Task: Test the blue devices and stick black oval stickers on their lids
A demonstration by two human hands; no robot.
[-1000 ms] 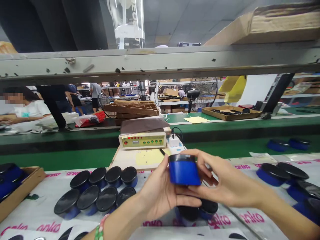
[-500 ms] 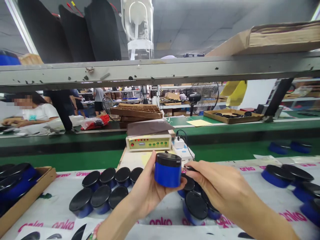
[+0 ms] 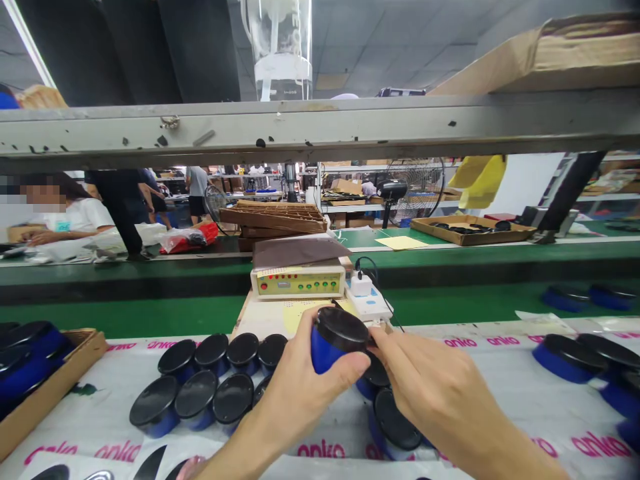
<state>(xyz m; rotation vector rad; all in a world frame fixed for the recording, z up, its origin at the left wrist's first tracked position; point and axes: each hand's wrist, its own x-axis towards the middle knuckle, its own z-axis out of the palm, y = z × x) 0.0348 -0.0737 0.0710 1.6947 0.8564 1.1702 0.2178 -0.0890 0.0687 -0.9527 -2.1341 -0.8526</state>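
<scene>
My left hand (image 3: 305, 373) is wrapped round a blue cylindrical unit with a glossy black top (image 3: 340, 328), held up above the bench and tilted. My right hand (image 3: 425, 373) is closed in a pinch against the unit's right side. A small dark thing shows at those fingertips, too hidden to name. To the left of my hands stand rows of like blue-and-black units (image 3: 195, 399). More of them (image 3: 397, 421) sit beneath my right hand, partly covered by it. Behind the held unit is a beige tester box with lights and buttons (image 3: 300, 283).
A cardboard tray (image 3: 83, 353) of blue units lies at the left edge, with others (image 3: 570, 358) at the right. A white power adapter (image 3: 360, 285) with a black cord stands behind my hands. Overhead runs a metal shelf beam (image 3: 350, 127). A seated person (image 3: 75, 213) is at far left.
The held unit has tipped so its black top shows more. My left thumb has come across its front, and my right fingertips have moved in against its side. The view has shifted slightly.
</scene>
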